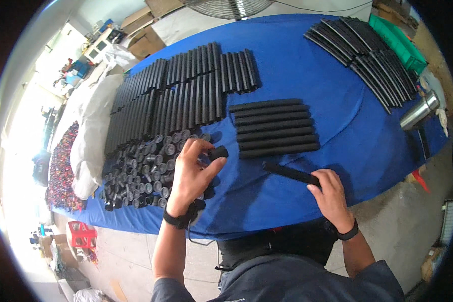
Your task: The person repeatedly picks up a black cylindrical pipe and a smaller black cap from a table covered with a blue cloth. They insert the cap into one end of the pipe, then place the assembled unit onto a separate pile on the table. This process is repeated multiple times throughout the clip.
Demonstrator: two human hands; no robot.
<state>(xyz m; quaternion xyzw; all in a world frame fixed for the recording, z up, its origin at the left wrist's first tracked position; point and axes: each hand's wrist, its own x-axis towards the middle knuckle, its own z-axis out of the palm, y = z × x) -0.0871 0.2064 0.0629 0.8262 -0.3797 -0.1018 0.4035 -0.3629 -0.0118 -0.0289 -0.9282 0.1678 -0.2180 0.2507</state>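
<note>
Between the thumb and fingers of my left hand [190, 168] is a short black cap [218, 153], held above the front of the table. My right hand [330, 193] grips a black foam tube [290, 173] by its right end, the tube pointing left toward the cap; the two are apart. Beyond it lies a row of several similar black tubes [277, 128], side by side on the blue cloth. A heap of loose black caps [148, 173] spreads to the left of my left hand and partly behind it.
Rows of black tubes [186, 83] cover the table's far left. At the far right are thin black rods [362, 55], a green bin [397, 43] and a metal cylinder [419, 110]. White sheeting [90, 136] and a multicoloured pile [63, 173] border the left. A red crate [81, 234] stands on the floor.
</note>
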